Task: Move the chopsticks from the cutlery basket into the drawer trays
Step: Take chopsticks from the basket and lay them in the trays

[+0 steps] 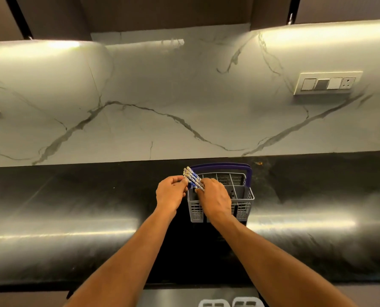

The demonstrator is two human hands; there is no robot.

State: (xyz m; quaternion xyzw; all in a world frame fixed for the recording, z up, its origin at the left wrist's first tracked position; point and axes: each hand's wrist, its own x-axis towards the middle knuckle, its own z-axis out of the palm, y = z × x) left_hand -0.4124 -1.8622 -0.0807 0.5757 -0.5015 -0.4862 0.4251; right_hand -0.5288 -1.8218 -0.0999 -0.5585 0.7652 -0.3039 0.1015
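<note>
A grey cutlery basket with a purple handle stands on the black countertop. A bundle of several blue-and-white patterned chopsticks sticks up out of its left compartment, tilted to the left. My right hand is closed around the bundle's lower part, over the basket. My left hand pinches the bundle from the left side, just outside the basket's rim. The chopsticks' lower ends are hidden by my hands. At the bottom edge, two white tray corners show.
A marble backsplash rises behind the countertop, with a switch panel at the right. Dark cabinets hang above. The other basket compartments hold a dark item I cannot make out.
</note>
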